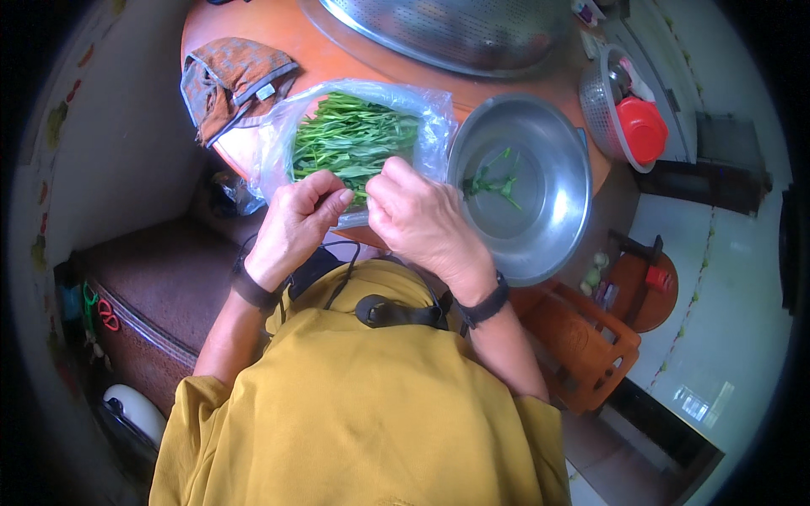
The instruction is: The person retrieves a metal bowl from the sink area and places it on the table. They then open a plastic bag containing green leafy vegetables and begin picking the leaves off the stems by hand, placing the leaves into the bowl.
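A clear plastic bag (433, 120) lies spread on the round orange table, holding a heap of leafy green stems (348, 136). Over its near edge are both my hands, close together. My left hand (310, 205) has thumb and forefinger pinched at a green stem, of which only a short piece shows between the hands. The fingers of my right hand (421, 215) are curled in near the same stem; what lies inside them is hidden. Just right of my right hand stands a wide metal basin (566, 221) with a few green sprigs (497, 183) in it.
A brown-and-grey cloth (243, 76) lies at the table's back left. A large perforated metal cover (443, 31) is at the back. To the right are a plastic basket (598, 107) with a red bowl (640, 129), and an orange chair (588, 348) below the basin.
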Tool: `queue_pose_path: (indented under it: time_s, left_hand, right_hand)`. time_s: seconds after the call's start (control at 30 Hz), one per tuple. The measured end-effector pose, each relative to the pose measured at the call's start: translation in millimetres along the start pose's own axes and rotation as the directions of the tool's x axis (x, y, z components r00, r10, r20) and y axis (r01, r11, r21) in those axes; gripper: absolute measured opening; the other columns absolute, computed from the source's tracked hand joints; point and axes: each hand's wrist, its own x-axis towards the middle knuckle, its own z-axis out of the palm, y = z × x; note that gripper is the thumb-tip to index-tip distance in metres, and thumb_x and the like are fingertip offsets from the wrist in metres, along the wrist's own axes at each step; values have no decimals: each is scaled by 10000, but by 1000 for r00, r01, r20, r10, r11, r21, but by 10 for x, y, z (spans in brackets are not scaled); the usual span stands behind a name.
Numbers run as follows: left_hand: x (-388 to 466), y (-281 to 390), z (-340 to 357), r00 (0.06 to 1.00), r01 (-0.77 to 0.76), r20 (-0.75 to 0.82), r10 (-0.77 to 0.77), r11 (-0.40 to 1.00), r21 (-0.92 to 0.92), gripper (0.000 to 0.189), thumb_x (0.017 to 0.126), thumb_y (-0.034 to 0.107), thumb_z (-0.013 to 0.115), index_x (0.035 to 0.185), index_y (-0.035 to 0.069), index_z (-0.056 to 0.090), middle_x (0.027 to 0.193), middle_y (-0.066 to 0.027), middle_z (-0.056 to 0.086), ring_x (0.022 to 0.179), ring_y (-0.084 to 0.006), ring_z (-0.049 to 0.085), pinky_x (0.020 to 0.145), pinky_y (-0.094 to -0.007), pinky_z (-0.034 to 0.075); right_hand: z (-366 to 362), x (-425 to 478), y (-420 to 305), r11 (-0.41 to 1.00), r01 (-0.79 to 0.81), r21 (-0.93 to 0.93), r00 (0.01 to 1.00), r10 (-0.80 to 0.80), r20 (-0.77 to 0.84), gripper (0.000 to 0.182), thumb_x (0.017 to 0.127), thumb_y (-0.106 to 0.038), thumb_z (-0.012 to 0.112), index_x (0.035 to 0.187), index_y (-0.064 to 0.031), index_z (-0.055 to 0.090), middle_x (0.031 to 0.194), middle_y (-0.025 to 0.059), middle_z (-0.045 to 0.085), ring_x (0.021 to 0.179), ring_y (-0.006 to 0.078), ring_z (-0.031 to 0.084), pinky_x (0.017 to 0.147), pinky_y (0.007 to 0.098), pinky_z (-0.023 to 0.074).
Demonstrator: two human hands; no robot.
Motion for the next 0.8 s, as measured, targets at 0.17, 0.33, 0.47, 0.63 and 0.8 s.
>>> queue_pose_path:
  time_s: [0.17, 0.33, 0.47, 0.63, 0.8]
  left_hand:
    - [9, 81, -10, 999, -35, 23, 36, 999, -30, 145, 938, 129, 639, 905, -8, 607, 669, -92, 570, 609, -152, 524, 579, -313, 452]
    - [-3, 88, 27, 999, -4, 42, 10, 991, -134, 124, 938, 111, 624, 909, -6, 595, 689, -80, 566, 621, -137, 513, 582, -302, 449]
    - [-19, 77, -35, 996, 39, 80, -32, 996, -80, 119, 977, 120, 607, 948, 5, 592, 764, 19, 538, 721, -74, 483, 643, -236, 420]
    - [16, 152, 2, 997, -63, 51, 64, 998, -22, 112, 931, 99, 636, 915, -9, 608, 678, -105, 588, 600, -168, 538, 583, -322, 463]
    - [-6, 172, -10, 997, -79, 13, 79, 997, 14, 105, 929, 93, 639, 914, -8, 615, 685, -129, 595, 590, -191, 546, 579, -329, 464]
  right_hand:
    - [14, 6, 25, 997, -47, 61, 994, 53, -96, 47, 809, -39, 600, 778, -51, 567, 816, 125, 535, 701, 343, 604, 605, 444, 492]
    - [52, 9, 163, 971, -53, 232, 957, 115, -265, 90, 797, -8, 589, 735, -31, 528, 771, 107, 546, 635, 289, 596, 569, 413, 479]
    - [-112, 18, 257, 914, -61, 400, 933, 195, -303, 67, 817, 39, 583, 792, -23, 586, 765, 89, 553, 628, 237, 555, 577, 353, 460]
    - [-113, 139, 33, 973, 173, 155, 971, -141, -194, 94, 816, -5, 656, 903, -32, 633, 862, 103, 590, 851, 299, 576, 774, 383, 485]
    - [-70, 85, -32, 986, 155, 63, 987, -151, -55, 83, 798, -23, 640, 869, -47, 605, 826, 96, 558, 818, 295, 546, 745, 415, 471]
